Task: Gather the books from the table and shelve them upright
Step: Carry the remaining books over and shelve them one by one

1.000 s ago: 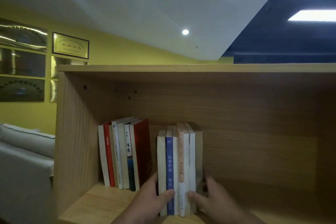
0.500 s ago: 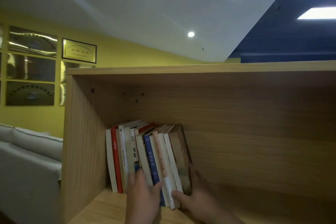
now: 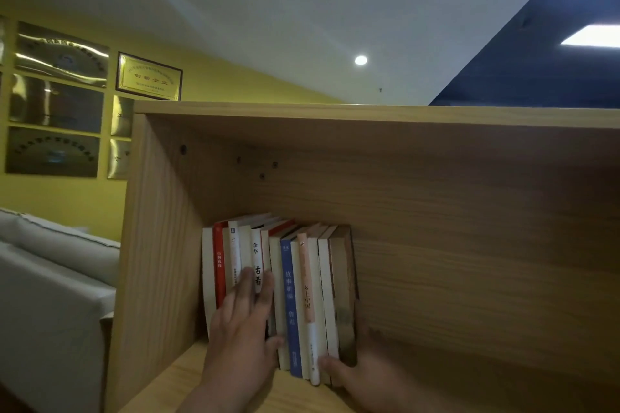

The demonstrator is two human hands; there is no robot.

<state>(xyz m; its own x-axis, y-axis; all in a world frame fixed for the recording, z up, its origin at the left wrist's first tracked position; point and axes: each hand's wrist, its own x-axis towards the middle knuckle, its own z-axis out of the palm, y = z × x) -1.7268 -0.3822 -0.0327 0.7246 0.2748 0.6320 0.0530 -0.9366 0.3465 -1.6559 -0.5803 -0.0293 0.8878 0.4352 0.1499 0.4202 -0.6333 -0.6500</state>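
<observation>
A row of several books stands upright in the left end of a wooden shelf compartment [image 3: 469, 245]. The left group [image 3: 231, 255] has white and red spines. The right group [image 3: 313, 282] has a blue spine, a pink-and-white spine and a brown cover at its right end; it now stands against the left group. My left hand [image 3: 243, 322] lies flat with straight fingers against the spines of the left group. My right hand [image 3: 362, 375] holds the right group at its bottom right corner, thumb on the spines, fingers behind the brown cover and partly hidden.
The shelf's left wall [image 3: 151, 261] stands close beside the books. To the right of the books the compartment has open floor [image 3: 486, 379]. A grey sofa [image 3: 50, 278] sits left of the shelf, below gold plaques [image 3: 149, 76] on a yellow wall.
The right group of books moved left from a separate spot, leaned against the left group, and now stands nearly upright against it. My left hand shifted from that group's spines onto the left group.
</observation>
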